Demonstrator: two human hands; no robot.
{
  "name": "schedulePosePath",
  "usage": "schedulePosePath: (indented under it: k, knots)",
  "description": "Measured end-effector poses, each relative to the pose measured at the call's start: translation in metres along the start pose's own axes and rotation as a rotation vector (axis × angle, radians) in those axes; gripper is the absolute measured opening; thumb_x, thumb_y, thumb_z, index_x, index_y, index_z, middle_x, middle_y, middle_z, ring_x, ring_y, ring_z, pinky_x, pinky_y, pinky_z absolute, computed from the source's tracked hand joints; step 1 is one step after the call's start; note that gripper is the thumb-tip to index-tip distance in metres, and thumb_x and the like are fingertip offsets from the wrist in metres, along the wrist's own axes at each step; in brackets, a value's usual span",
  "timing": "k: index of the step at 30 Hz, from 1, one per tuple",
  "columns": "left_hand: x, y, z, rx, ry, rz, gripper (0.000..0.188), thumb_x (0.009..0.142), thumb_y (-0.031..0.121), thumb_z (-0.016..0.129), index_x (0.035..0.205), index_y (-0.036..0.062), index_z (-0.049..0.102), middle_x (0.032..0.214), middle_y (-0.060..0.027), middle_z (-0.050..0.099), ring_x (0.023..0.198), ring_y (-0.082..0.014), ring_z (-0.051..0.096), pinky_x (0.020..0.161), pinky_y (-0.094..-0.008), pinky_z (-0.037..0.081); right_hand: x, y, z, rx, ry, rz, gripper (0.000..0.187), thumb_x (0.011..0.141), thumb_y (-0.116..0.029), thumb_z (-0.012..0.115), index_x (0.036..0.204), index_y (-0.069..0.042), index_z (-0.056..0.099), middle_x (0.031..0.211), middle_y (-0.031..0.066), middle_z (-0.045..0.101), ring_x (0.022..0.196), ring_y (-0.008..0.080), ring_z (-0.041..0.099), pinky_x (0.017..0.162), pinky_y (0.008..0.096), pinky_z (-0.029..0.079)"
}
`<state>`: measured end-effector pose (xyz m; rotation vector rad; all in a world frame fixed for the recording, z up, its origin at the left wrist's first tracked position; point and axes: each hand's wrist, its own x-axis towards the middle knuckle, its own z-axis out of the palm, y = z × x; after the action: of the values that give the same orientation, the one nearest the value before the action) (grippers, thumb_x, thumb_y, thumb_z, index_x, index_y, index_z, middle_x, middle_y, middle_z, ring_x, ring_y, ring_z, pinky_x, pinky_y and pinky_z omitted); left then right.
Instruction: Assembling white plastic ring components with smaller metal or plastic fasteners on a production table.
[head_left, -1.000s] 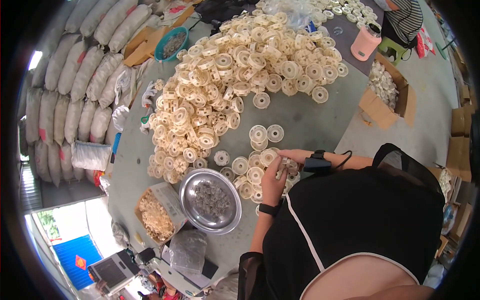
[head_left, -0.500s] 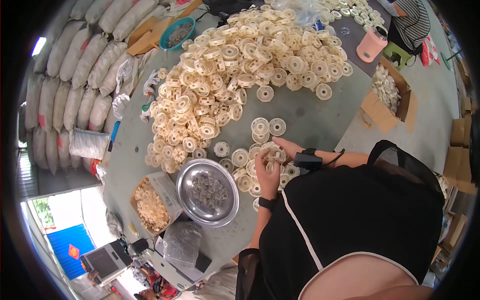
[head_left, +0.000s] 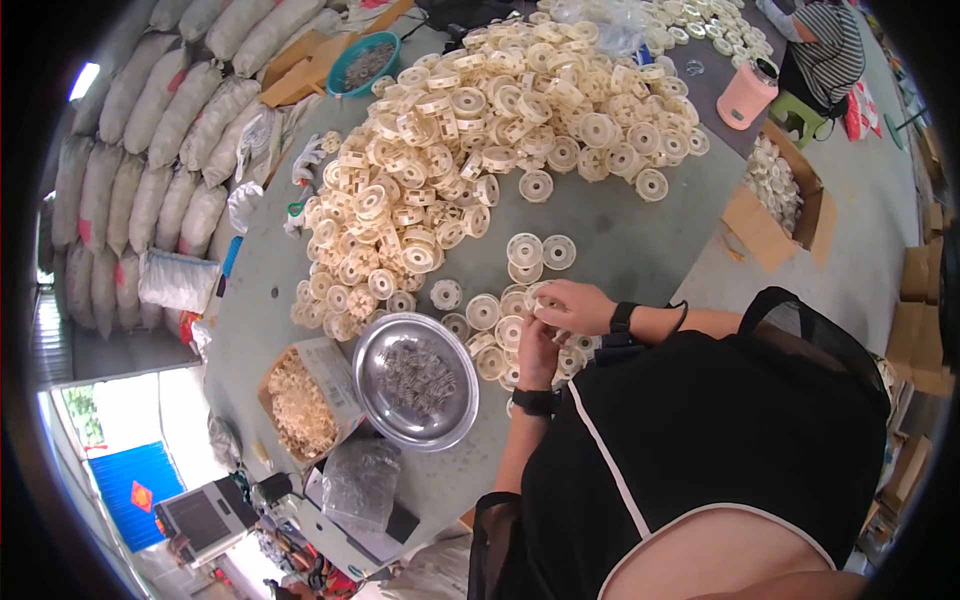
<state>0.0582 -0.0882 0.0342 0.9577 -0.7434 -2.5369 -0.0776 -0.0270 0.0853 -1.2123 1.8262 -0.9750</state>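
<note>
The left hand (head_left: 538,352) and right hand (head_left: 584,308) grasped a cream wheel (head_left: 545,303), partly hidden between their curled fingers, at the left's twelve o'clock, the right's nine.

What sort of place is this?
Probably a small workshop: cream round parts heaped on a big table, a shiny bowl of small grey pieces, and full sacks stacked by the wall.
</note>
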Motion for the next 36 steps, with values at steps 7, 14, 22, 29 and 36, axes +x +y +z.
schedulePosePath:
  k: [7, 14, 22, 29, 36]
  knots:
    - [0.001, -0.019, -0.035, -0.116, 0.269, 0.162, 0.013, 0.082, 0.014, 0.048, 0.089, 0.0063, 0.055, 0.079, -0.0019, 0.058, 0.075, -0.0151, 0.056, 0.063, -0.0276, 0.041, 0.018, 0.073, 0.028, 0.108, 0.017, -0.265, 0.035, 0.086, -0.03, 0.042, 0.105, -0.004, 0.053, 0.098, 0.0124, 0.059, 0.089, 0.0211, 0.057, 0.076, 0.0336, 0.045]
    - [-0.046, 0.069, -0.054, 0.169, 0.874, 0.715, 0.02, 0.082, 0.008, 0.05, 0.1, -0.0005, 0.05, 0.093, -0.0066, 0.054, 0.087, -0.0144, 0.051, 0.076, -0.0267, 0.042, 0.018, 0.068, 0.044, 1.028, -0.084, 0.572, 0.043, 0.089, -0.041, 0.032, 0.109, -0.007, 0.051, 0.098, 0.0074, 0.059, 0.083, 0.0179, 0.059, 0.067, 0.0337, 0.047]
    - [-0.029, 0.023, -0.019, 0.852, 0.15, 0.385, 0.057, 0.076, 0.011, 0.064, 0.123, 0.0013, 0.033, 0.111, -0.012, 0.046, 0.095, -0.0179, 0.049, 0.08, -0.0288, 0.043, 0.026, 0.027, 0.05, 1.009, -0.104, 0.631, 0.046, 0.087, -0.045, 0.037, 0.108, -0.007, 0.05, 0.096, 0.0063, 0.058, 0.078, 0.0152, 0.058, 0.057, 0.0282, 0.045]
    - [-0.008, 0.004, -0.019, 0.936, 0.203, 0.363, 0.029, 0.074, 0.007, 0.062, 0.099, 0.0024, 0.049, 0.074, -0.002, 0.052, 0.066, -0.0087, 0.05, 0.06, -0.0224, 0.042, 0.037, 0.059, 0.027, 0.163, 0.068, 0.463, 0.046, 0.077, -0.035, 0.054, 0.107, -0.001, 0.048, 0.104, 0.0179, 0.05, 0.098, 0.0297, 0.048, 0.086, 0.0383, 0.038]
    - [-0.027, 0.063, -0.083, 0.602, 0.472, 0.471, 0.02, 0.074, 0.003, 0.058, 0.093, -0.0001, 0.053, 0.068, 0.0003, 0.051, 0.059, -0.0062, 0.048, 0.054, -0.0201, 0.04, 0.046, 0.055, 0.031, -0.197, 0.113, -0.033, 0.046, 0.069, -0.031, 0.061, 0.105, -0.003, 0.051, 0.107, 0.0164, 0.051, 0.102, 0.0333, 0.045, 0.089, 0.0402, 0.034]
